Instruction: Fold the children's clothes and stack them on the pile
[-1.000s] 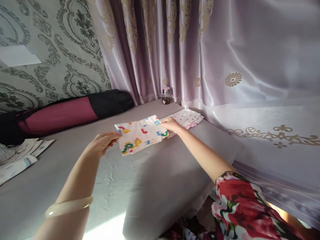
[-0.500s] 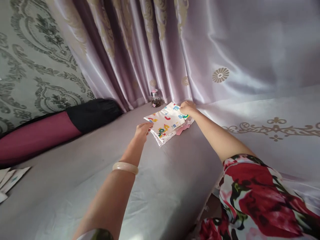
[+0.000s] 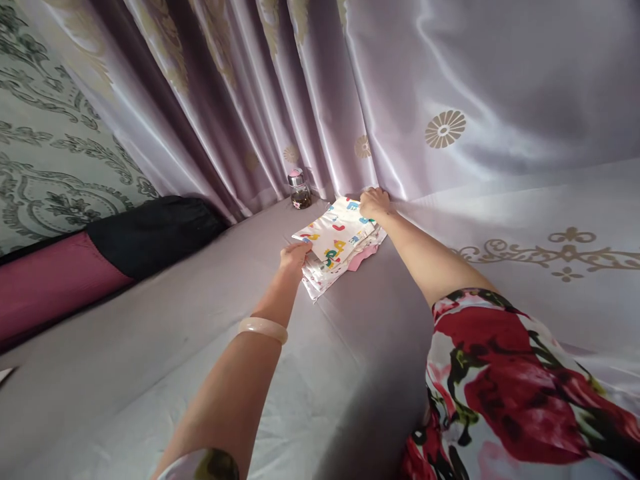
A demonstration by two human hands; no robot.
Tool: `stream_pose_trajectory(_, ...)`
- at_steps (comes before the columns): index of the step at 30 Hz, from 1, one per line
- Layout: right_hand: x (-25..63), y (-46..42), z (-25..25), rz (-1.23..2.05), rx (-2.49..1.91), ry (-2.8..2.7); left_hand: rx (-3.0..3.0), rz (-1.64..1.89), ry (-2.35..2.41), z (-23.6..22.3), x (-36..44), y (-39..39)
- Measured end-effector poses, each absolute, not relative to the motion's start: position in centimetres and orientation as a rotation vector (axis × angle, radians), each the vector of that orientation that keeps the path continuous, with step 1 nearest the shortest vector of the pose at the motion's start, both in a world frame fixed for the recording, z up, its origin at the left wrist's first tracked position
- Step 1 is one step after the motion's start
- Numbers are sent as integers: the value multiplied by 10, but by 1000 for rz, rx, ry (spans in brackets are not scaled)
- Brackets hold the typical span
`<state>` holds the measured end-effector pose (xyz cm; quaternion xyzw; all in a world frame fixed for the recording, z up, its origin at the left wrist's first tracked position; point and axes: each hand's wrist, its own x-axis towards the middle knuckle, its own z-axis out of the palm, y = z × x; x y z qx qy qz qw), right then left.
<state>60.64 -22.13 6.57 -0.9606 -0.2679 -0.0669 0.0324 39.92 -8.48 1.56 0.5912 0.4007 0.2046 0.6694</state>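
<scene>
A folded white cloth [image 3: 336,230] with colourful printed figures lies over a stack of folded cloths [image 3: 320,283], whose pale patterned and pink edges stick out at the front. My left hand [image 3: 296,255] pinches the near left corner of the printed cloth. At its far right corner my right hand [image 3: 376,204] is closed on the fabric, close to the curtain. Part of my right fingers is hidden from the camera. A pale bangle [image 3: 263,329] sits on my left forearm.
Behind the stack stands a small glass jar [image 3: 300,193] with a metal and pink lid. Lilac curtains [image 3: 320,100] hang along the back. A long black and maroon bag [image 3: 150,240] lies at the left on the grey bedsheet [image 3: 165,347]. A pale corner [image 3: 5,375] shows at the left edge.
Both hands have carried the printed cloth to the right and set it over the stack by the curtain. My view has turned right, so the cloths at the left have mostly left it.
</scene>
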Motion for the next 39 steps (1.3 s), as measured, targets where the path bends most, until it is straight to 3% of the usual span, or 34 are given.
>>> stream_pose_trajectory(10, 604, -223, 44, -75, -3029, -755, 1613, 407, 981, 5, 392, -84)
stream_pose_trajectory(16, 593, -215, 34, -323, -2845, -956, 2388, 679, 743, 6, 389, -98)
stream_pose_trajectory(24, 582, -206, 11, -20, -2744, -1094, 2702, 185, 460, -2, 381, -134)
stream_pose_trajectory(39, 577, -209, 13, -29, -2785, -1029, 2899, 151, 403, -9, 359, -138)
